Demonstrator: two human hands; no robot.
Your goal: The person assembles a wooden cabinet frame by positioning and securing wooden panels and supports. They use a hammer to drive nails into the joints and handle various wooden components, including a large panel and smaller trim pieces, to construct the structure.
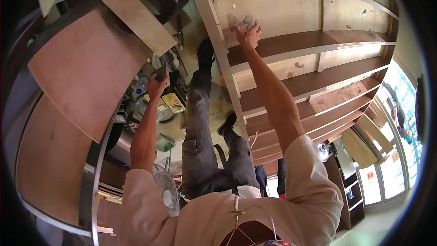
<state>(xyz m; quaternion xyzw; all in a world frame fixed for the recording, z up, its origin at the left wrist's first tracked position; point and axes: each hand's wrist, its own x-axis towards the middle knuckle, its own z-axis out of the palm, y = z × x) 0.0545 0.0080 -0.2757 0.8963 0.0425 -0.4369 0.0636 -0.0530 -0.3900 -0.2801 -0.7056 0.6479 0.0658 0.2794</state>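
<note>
My left hand [157, 85] is closed around a small dark block [161, 72], held over the cluttered floor at the left. Up and to the right, my right hand [250, 36] reaches into a tall wooden shelf unit [277, 55], near its back panel. Between its thumb and fingers is a grey flat scrap [247, 20] with an irregular edge; its kind is unclear. A second brownish-grey patch [232, 20] shows just left of the thumb, and I cannot tell whether both are one piece.
A pinkish board [86, 68] and a narrow wooden plank [134, 13] lie on the left. Bottles, a yellow-edged box [173, 103] and a green container [164, 142] crowd the floor by my legs. A fan [167, 191] stands near my left elbow. Windows [391, 177] are at the right.
</note>
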